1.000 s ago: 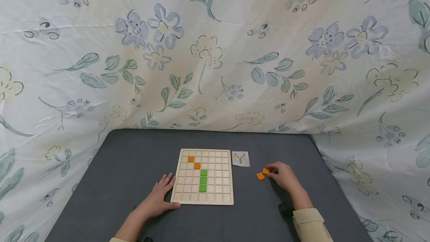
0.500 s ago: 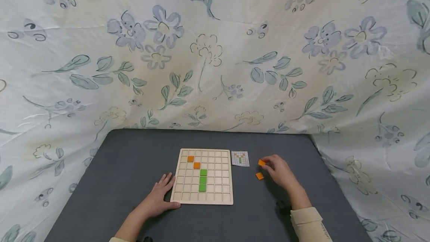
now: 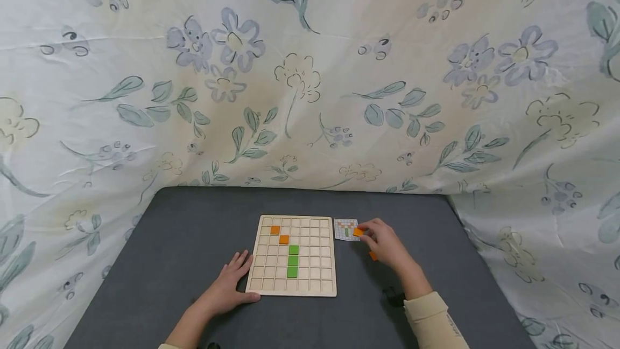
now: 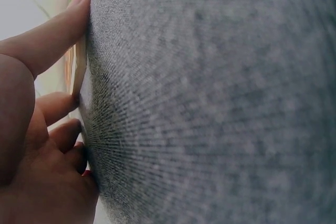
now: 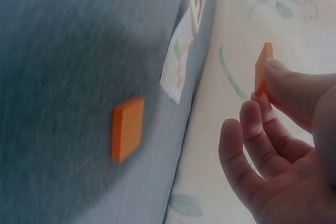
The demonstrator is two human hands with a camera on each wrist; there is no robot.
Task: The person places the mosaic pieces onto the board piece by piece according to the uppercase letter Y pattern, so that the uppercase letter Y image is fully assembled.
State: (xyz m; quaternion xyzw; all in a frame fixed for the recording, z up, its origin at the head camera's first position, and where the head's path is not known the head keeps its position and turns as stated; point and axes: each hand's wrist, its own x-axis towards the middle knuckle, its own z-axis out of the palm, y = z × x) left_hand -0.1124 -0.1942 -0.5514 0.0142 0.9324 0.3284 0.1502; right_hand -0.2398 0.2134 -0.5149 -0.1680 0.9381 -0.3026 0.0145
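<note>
Between thumb and fingertips my right hand [image 3: 386, 241] pinches an orange square tile [image 5: 261, 69], held above the table near the small pattern card [image 3: 343, 230]. A second orange tile [image 5: 128, 129] lies on the table below that hand, partly covered by it in the head view. My left hand [image 3: 229, 280] rests at the lower left corner of the wooden grid board [image 3: 315, 286], fingers spread along its side and thumb at the front edge. On the board sit two orange tiles [image 3: 275, 230] on a diagonal and a column of three green tiles [image 3: 293, 260].
The dark grey cloth-covered table [image 3: 203, 214] extends around the board. Behind and beside it hangs a floral curtain [image 3: 300, 123]. The card lies right beside the board's upper right edge, showing a small coloured grid.
My right hand has lifted one orange tile from beside the other and carried it left and slightly away, up to the card. My left hand stays on the board.
</note>
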